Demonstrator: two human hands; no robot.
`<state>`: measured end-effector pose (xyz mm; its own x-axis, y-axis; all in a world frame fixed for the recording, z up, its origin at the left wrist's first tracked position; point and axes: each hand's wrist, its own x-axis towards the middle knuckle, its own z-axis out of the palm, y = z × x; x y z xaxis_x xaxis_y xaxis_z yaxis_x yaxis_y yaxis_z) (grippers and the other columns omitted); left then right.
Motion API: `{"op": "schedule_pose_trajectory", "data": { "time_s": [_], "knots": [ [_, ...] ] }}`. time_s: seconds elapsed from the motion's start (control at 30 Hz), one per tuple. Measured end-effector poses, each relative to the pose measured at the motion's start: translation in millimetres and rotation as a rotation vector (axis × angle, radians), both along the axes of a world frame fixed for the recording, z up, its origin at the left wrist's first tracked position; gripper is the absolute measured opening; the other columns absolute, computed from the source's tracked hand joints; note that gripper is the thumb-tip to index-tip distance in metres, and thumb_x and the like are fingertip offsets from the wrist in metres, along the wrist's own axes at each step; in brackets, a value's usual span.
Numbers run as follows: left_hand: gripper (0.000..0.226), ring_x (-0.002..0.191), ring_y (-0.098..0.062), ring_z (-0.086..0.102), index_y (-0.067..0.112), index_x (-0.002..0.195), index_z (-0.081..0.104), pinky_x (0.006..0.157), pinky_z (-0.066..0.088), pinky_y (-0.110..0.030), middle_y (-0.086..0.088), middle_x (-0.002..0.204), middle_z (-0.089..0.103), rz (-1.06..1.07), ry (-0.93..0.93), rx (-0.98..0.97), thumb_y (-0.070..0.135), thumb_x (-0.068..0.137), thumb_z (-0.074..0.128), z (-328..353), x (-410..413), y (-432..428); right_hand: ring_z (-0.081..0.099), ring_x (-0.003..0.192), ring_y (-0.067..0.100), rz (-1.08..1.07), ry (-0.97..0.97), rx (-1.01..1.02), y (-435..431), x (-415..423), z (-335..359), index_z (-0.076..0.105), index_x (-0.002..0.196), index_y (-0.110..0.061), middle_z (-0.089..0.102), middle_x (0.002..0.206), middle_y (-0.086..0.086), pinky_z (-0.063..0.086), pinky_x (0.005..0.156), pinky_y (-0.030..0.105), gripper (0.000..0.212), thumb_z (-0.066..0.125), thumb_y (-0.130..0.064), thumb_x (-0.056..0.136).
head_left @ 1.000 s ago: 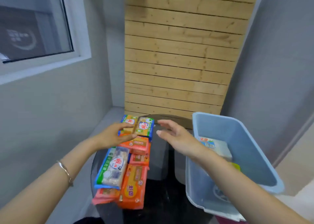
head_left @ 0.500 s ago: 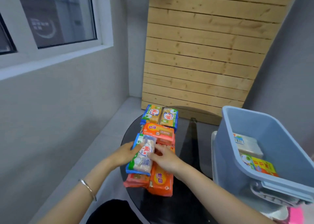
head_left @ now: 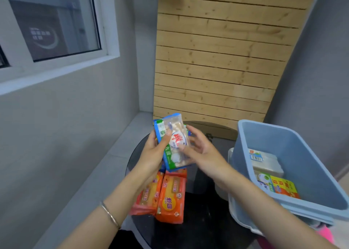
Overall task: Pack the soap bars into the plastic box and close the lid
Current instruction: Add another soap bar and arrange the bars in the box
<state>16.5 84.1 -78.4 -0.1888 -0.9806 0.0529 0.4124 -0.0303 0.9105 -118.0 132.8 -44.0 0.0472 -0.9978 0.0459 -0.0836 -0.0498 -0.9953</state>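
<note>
A blue-and-clear soap pack (head_left: 172, 142) is lifted off the pile, held upright between both hands. My left hand (head_left: 153, 154) grips its left edge with the thumb across the front. My right hand (head_left: 200, 152) holds its right side, fingers behind it and thumb on the front. Below it two orange soap packs (head_left: 171, 197) lie on the black round table (head_left: 200, 220). The light blue plastic box (head_left: 302, 154) stands tilted at the right, with a clear-wrapped soap bar (head_left: 265, 162) and a yellow-green soap pack (head_left: 277, 186) inside. No lid is visible.
A wooden slat panel (head_left: 222, 60) leans against the grey wall behind the table. A window (head_left: 52, 22) is at the upper left. Something pink (head_left: 324, 233) shows under the box at the lower right.
Both hands have lifted the blue-and-clear soap pack off the pile and raised it upright. The view has shifted slightly.
</note>
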Motion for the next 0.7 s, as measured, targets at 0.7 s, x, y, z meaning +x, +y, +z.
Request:
{"op": "schedule_pose_trajectory", "data": {
  "time_s": [0.7],
  "knots": [
    [0.021, 0.079, -0.001, 0.070, 0.036, 0.090, 0.072, 0.060, 0.050, -0.011, 0.014, 0.087, 0.075, -0.601, -0.722, -0.643, 0.044, 0.070, 0.074, 90, -197, -46, 0.068, 0.075, 0.011, -0.093, 0.346, 0.045, 35, -271, 54, 0.071, 0.097, -0.017, 0.073, 0.091, 0.007, 0.057, 0.064, 0.017, 0.013, 0.064, -0.014, 0.086]
  ]
}}
